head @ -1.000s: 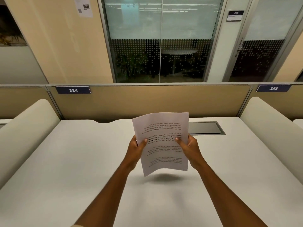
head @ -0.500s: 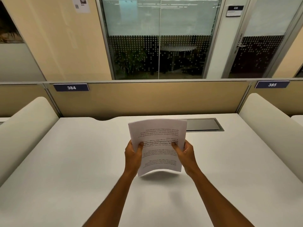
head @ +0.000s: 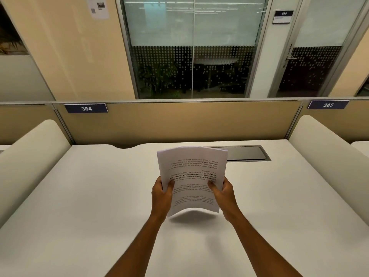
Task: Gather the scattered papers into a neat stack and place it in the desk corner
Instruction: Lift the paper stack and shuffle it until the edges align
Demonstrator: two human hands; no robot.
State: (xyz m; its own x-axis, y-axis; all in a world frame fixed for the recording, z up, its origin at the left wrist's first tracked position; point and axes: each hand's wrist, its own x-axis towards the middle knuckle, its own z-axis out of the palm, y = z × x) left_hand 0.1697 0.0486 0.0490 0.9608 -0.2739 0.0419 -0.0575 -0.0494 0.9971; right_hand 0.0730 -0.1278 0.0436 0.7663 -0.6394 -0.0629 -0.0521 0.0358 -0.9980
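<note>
Both hands grip one stack of papers (head: 192, 176) above the middle of the white desk (head: 79, 196): the left hand (head: 162, 193) pinches its left edge and the right hand (head: 223, 193) its right edge, thumbs on the printed top sheet, the other fingers hidden behind the paper. Whether the stack's lower edge touches the desk or hangs just above it is hard to tell; a soft shadow lies under it. The desk spreads bare to either side of the hands and toward the person, its near edge cut off by the frame. Beyond the hands a tan partition (head: 179, 122) closes the far side, and rounded cream dividers (head: 30, 162) wall off left and right. The stack bows upward in the middle, its top edge curling, and it covers the left end of a dark cable hatch (head: 247, 152) set in the desk past the right hand. Its print runs upside down and is too small to read. Number plates 384 (head: 86, 108) and 385 (head: 328, 105) sit on the partition.
</note>
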